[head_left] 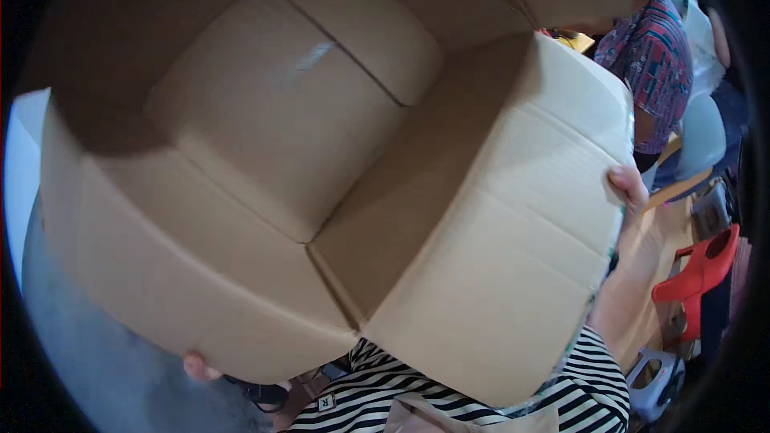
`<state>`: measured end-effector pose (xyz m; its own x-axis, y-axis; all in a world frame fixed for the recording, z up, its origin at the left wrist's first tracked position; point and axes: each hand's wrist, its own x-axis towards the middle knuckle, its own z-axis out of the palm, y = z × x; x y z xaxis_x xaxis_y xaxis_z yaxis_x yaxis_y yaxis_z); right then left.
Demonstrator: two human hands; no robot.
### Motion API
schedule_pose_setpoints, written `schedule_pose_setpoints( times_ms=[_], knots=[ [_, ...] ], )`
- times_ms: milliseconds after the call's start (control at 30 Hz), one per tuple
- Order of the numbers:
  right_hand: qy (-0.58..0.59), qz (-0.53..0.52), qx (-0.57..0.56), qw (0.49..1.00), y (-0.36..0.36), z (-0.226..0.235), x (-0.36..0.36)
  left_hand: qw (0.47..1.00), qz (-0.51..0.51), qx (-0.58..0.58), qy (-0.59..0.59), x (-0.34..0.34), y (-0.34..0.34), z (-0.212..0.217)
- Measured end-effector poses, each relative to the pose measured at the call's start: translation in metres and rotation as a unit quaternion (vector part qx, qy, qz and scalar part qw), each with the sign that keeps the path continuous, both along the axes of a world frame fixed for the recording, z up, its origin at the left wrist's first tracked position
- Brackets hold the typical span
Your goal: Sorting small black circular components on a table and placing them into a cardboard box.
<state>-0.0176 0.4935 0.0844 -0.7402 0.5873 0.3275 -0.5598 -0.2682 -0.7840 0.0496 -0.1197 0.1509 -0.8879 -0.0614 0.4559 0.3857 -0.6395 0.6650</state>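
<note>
A large brown cardboard box (321,144) fills most of the view, its open top facing me and its flaps folded outward. Inside, the bottom shows a seam and a short strip of clear tape (311,58); nothing lies in it. My right hand (630,186) grips the outer edge of the right flap (537,216), thumb on the near face and the other fingers hidden behind. At the lower left, fingertips of my left hand (198,367) curl over the edge of the near-left flap (184,265); the rest of that hand is mostly hidden.
Beyond the box on the right sits or stands a person in a patterned shirt (654,64). A pale chair (703,138), a red plastic stool (702,277) and a grey stool (651,381) are along the right side. Grey floor (104,353) shows at lower left.
</note>
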Motion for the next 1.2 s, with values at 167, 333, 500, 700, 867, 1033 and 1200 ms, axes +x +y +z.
schedule_pose_setpoints(
  times_ms=[167,333,500,700,867,1033,1200],
  knots=[
    [-0.065,-0.11,-0.045,0.991,0.004,-0.002,0.128,0.987,-0.155,0.031,-0.012,-0.032,0.027,-0.013],
    [-0.131,-0.201,-0.094,0.966,-0.011,-0.016,0.255,0.956,-0.284,0.063,-0.03,-0.05,0.058,-0.034],
    [-0.194,-0.285,-0.155,0.926,-0.049,-0.001,0.329,0.989,-0.14,-0.021,-0.03,-0.08,0.076,-0.063],
    [-0.215,-0.331,-0.15,0.906,-0.129,0.039,0.293,0.938,-0.22,-0.164,-0.213,-0.085,0.147,-0.023],
    [-0.176,-0.269,-0.161,0.933,-0.095,0.003,0.319,0.905,-0.323,-0.138,-0.241,-0.119,0.179,-0.045],
    [-0.185,-0.268,-0.208,0.922,-0.09,-0.01,0.316,0.863,-0.445,-0.023,-0.239,-0.143,0.22,-0.043],
    [-0.204,-0.256,-0.222,0.919,-0.084,-0.012,0.304,0.886,-0.427,0.005,-0.18,-0.157,0.253,-0.031]
  ],
)
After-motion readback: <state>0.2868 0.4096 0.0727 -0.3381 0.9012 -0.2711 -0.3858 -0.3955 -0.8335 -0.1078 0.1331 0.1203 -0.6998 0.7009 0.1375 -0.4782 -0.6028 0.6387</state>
